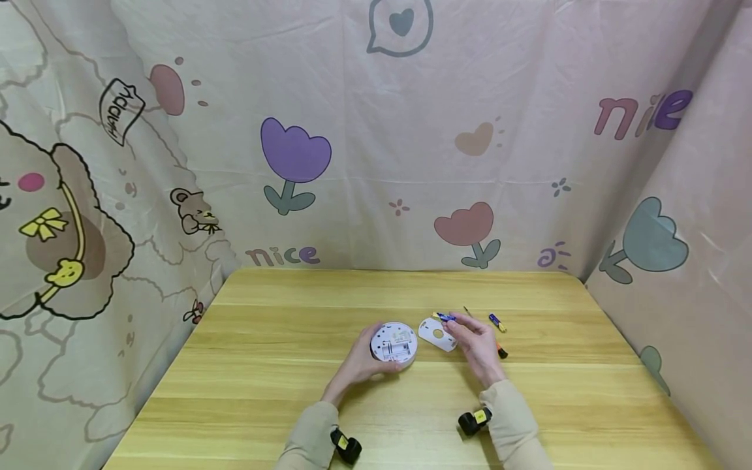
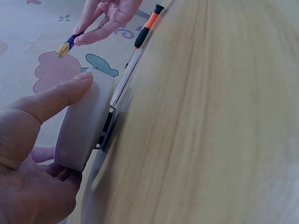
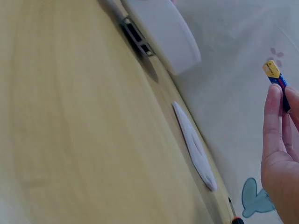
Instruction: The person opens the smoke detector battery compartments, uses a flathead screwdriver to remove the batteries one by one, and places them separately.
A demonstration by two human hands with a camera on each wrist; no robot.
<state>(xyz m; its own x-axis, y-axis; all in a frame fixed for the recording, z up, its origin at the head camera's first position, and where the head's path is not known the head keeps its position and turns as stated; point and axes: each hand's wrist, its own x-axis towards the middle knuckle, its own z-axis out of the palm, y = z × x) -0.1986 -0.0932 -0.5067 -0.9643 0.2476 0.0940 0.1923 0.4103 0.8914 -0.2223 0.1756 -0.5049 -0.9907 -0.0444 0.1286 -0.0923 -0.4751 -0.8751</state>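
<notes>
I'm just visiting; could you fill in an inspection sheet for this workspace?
Surface: pale wood-grain tabletop.
Job's things: round white plastic device; small blue-and-yellow cylindrical battery.
Clutter: flat white plate with a central hole, another blue-and-yellow battery, black-and-orange screwdriver, all lying on the tabletop.
Hands: left hand grips the device; right hand pinches the first battery, apart from the device.
Cables: nothing seen.
Surroundings: pale fabric curtain printed with tulips, behind and at both sides.

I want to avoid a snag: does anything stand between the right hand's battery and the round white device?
Nothing visible does: the blue-and-yellow battery, pinched in the right hand, has open air across to the round white device in the left hand. The white plate lies on the table, below that path.
</notes>
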